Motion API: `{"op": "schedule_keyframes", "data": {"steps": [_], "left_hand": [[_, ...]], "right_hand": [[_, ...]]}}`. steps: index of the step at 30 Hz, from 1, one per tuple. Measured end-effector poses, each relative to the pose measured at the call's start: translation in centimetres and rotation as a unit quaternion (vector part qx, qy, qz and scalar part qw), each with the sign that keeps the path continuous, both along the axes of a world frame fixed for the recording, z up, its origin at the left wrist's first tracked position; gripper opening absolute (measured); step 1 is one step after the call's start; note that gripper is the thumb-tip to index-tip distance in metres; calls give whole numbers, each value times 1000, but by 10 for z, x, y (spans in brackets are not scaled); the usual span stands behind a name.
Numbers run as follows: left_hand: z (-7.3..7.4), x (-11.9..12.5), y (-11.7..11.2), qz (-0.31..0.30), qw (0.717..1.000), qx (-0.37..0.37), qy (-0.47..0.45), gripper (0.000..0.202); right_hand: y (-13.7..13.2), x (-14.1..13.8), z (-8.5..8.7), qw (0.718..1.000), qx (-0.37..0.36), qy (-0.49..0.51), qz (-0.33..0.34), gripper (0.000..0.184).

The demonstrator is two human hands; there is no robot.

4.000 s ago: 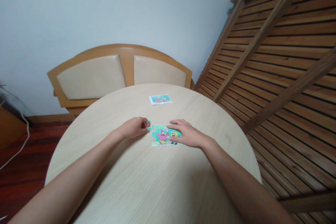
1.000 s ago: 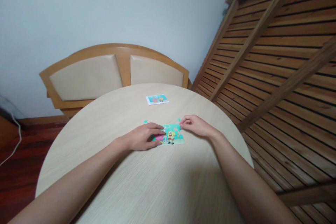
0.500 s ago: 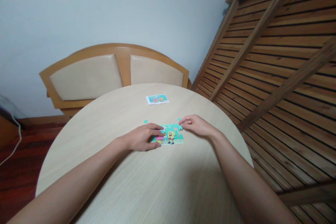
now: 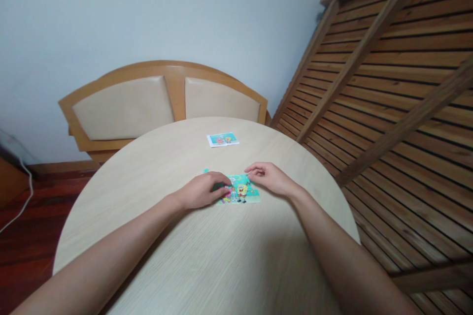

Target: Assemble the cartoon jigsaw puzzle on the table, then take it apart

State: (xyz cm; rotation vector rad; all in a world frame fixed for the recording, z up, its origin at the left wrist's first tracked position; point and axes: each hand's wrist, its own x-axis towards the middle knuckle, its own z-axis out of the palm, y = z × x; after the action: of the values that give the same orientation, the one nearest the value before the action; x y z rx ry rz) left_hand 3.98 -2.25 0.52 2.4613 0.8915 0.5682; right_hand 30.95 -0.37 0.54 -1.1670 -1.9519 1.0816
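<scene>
A jigsaw puzzle [image 4: 242, 194] with cartoon figures on a teal ground lies on the table in front of me. My left hand [image 4: 205, 189] rests over its left part, fingers apart and bent, covering that side. At the upper right edge, my right hand [image 4: 269, 177] has its fingers curled in a pinch around what looks like a small teal puzzle piece [image 4: 249, 181], mostly hidden by the fingertips. A loose teal puzzle piece [image 4: 206, 171] lies just beyond my left hand.
A printed picture card [image 4: 223, 140] of the same scene lies farther back on the round wooden table [image 4: 177, 251]. Behind the table stands a padded headboard [image 4: 125, 108]. A slatted wooden frame [image 4: 369, 88] leans at the right. A white cable [image 4: 27, 192] hangs at the left.
My right hand has moved a little left, over the puzzle's upper right corner. The fingers of my left hand have drawn back slightly, and more of the puzzle's figures shows.
</scene>
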Motion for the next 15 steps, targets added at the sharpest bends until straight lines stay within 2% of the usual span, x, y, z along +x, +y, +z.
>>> {"op": "schedule_keyframes", "data": {"steps": [3, 5, 8, 12, 15], "left_hand": [[2, 4, -1, 60, 993, -89, -48, 28], [2, 6, -1, 76, 984, -141, -85, 29], [1, 5, 0, 84, 973, -180, -115, 30], [4, -5, 5, 72, 972, -207, -81, 28], [9, -17, 9, 64, 977, -201, -23, 26]], "right_hand": [[-8, -23, -2, 999, 15, 30, 3, 33], [-15, -38, -3, 998, 30, 48, 2, 31], [-23, -56, -5, 998, 35, 53, -6, 29], [-28, -65, -8, 999, 33, 39, -6, 26], [-28, -63, -12, 995, 97, -5, 38, 24]]}}
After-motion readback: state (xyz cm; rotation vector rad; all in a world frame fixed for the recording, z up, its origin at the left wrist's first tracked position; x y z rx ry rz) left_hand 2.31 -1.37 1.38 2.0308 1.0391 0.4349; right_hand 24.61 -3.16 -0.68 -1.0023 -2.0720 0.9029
